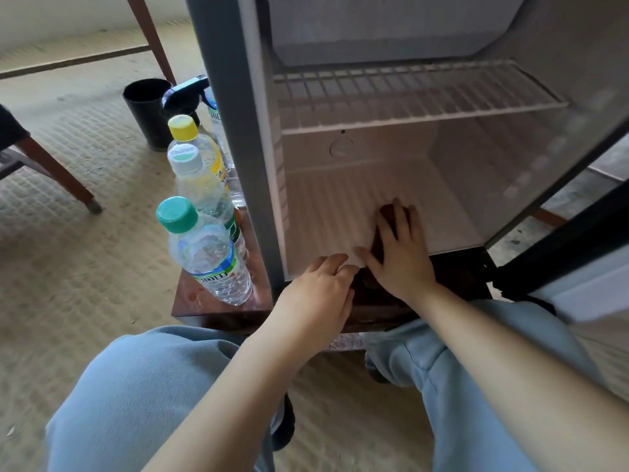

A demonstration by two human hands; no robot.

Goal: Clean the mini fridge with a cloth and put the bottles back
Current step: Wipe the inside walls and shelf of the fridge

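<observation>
The dark cloth lies on the fridge floor, near the front. The right hand presses it down with flat, spread fingers. The left hand is at the fridge's front lip, fingers curled over the edge. Bottles stand just left of the fridge on a wooden stand. Beyond them are a spray bottle and a black cup.

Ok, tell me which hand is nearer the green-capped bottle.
Left. The left hand holds the fridge's front edge, just right of the bottle; the right hand presses the cloth farther right, inside.
</observation>
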